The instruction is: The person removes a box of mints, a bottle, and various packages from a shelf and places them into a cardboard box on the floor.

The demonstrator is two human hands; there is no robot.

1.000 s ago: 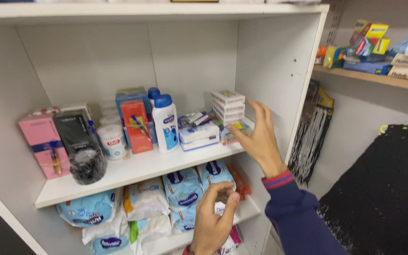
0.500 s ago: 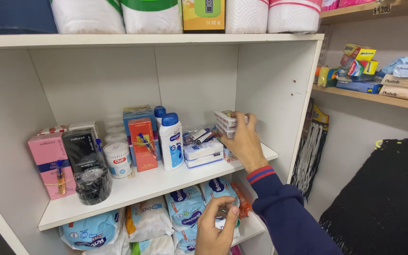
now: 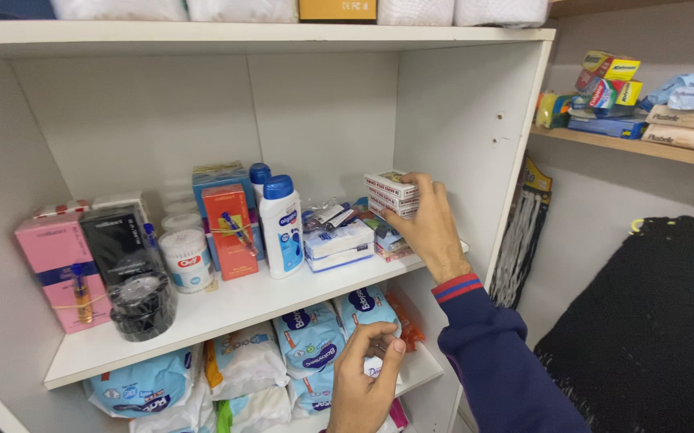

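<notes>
The right hand (image 3: 431, 228) grips a stack of small white-and-red cardboard boxes (image 3: 391, 192), fingers wrapped over its top and side, at the right end of the white wooden shelf board (image 3: 227, 309). Left of the stack lies a flat white-and-blue box (image 3: 337, 243), then a white plastic bottle with a blue cap (image 3: 281, 227). Below the board, the left hand (image 3: 365, 385) pinches something small; its fingertips are together.

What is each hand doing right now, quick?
Right hand: closed around the stack of small boxes on the shelf.
Left hand: fingers curled near the packets below; whether it holds anything cannot be told.
</notes>
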